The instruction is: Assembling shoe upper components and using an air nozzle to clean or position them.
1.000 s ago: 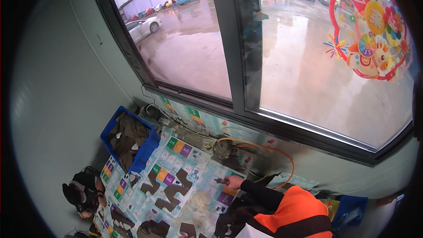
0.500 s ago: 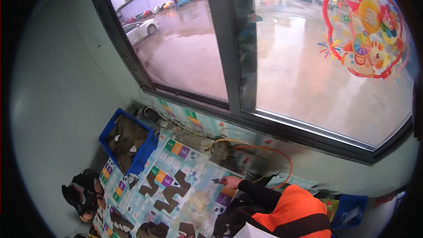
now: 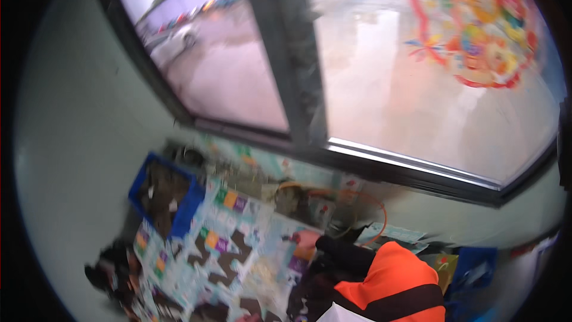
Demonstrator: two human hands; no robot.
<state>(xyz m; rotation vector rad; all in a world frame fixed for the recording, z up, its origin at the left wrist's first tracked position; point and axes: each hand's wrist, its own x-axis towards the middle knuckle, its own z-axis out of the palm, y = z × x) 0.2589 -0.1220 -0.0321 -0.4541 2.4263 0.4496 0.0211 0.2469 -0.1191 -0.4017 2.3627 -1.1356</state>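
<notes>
My right hand (image 3: 306,239), at the end of a black sleeve under an orange garment, reaches left over the table. It is closed around a small red-and-dark hand tool (image 3: 291,238), blurred here. Left of it, flat brown zigzag-edged pieces (image 3: 231,256) lie on the printed table covering (image 3: 199,210). What looks like my left hand (image 3: 250,317) barely shows at the lower edge, beside a brown piece (image 3: 250,305). Its fingers are too cut off and smeared to read.
A blue bin (image 3: 189,200) of brown material stands at the table's far left. Left of the table is a dark, blurred shape (image 3: 113,271), perhaps a person. An orange hose (image 3: 381,211) curves below the window (image 3: 387,161); another blue bin (image 3: 476,271) is at right.
The view has shifted and blurred, so the window and table sit higher and farther left in the picture. My right hand keeps its place over the table, still around the tool.
</notes>
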